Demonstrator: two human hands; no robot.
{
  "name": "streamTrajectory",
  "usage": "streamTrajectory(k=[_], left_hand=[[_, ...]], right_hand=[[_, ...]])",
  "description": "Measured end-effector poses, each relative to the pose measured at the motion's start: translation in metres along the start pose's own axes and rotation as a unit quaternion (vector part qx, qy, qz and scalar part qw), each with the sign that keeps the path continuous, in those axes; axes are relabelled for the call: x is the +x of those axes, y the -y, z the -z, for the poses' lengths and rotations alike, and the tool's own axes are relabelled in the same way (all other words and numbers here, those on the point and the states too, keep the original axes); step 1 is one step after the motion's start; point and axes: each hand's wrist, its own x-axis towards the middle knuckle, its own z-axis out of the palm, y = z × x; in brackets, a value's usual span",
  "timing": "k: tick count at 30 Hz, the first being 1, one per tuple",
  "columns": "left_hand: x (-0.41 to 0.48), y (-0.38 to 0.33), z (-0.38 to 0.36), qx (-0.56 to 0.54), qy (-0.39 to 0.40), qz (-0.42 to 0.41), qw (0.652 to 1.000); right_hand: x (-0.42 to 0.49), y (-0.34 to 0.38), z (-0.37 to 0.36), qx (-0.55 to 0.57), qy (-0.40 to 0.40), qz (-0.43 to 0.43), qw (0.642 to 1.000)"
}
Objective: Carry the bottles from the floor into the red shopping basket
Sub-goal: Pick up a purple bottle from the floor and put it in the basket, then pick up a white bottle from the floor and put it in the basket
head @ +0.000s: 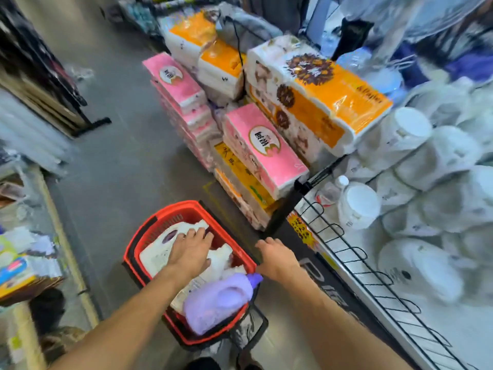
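the left hand (190, 252) lies flat, fingers spread, on a white bottle (162, 244) inside the red shopping basket (157, 222), seemingly settling it beside the purple bottle (218, 303), while the right hand (277, 259) hovers released just beside the rim, so next likely comes withdrawing.

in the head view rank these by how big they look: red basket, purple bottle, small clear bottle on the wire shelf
1. red basket
2. purple bottle
3. small clear bottle, though it sits farther from the camera, so its true size is unsure.

"&Paper" on orange tissue pack (344, 102)
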Motion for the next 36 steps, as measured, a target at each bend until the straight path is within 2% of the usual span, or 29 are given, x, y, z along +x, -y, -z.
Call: streamTrajectory(k=[7, 12, 15, 19, 23, 29, 32, 36], left_hand=[[-0.023, -0.023, 0.090, 0.048, -0.096, -0.122, 0.987], [-0.042, -0.073, 0.134, 0.086, -0.127, -0.218, 0.964], [-0.064, -0.121, 0.156, 0.112, -0.138, -0.283, 0.943], [-0.111, -0.202, 0.179, 0.146, -0.164, -0.387, 0.896], [-0.173, -0.298, 0.177, 0.171, -0.179, -0.465, 0.850], [-0.309, -0.452, 0.135, 0.208, -0.209, -0.617, 0.730], [-0.386, -0.522, 0.097, 0.212, -0.197, -0.669, 0.684], [-0.488, -0.599, 0.047, 0.212, -0.180, -0.733, 0.621]], right_hand=[[-0.100, 0.018, 0.057, 0.011, -0.102, -0.108, 0.989], [-0.184, 0.006, 0.063, 0.027, -0.159, -0.226, 0.961], [-0.248, -0.010, 0.059, 0.047, -0.173, -0.295, 0.938], [-0.350, -0.036, 0.040, 0.056, -0.208, -0.381, 0.899], [-0.471, -0.058, -0.011, 0.095, -0.247, -0.479, 0.837], [-0.672, -0.074, -0.134, 0.216, -0.255, -0.616, 0.713], [-0.762, -0.068, -0.195, 0.229, -0.266, -0.673, 0.651], [-0.863, -0.051, -0.271, 0.250, -0.253, -0.725, 0.589]])
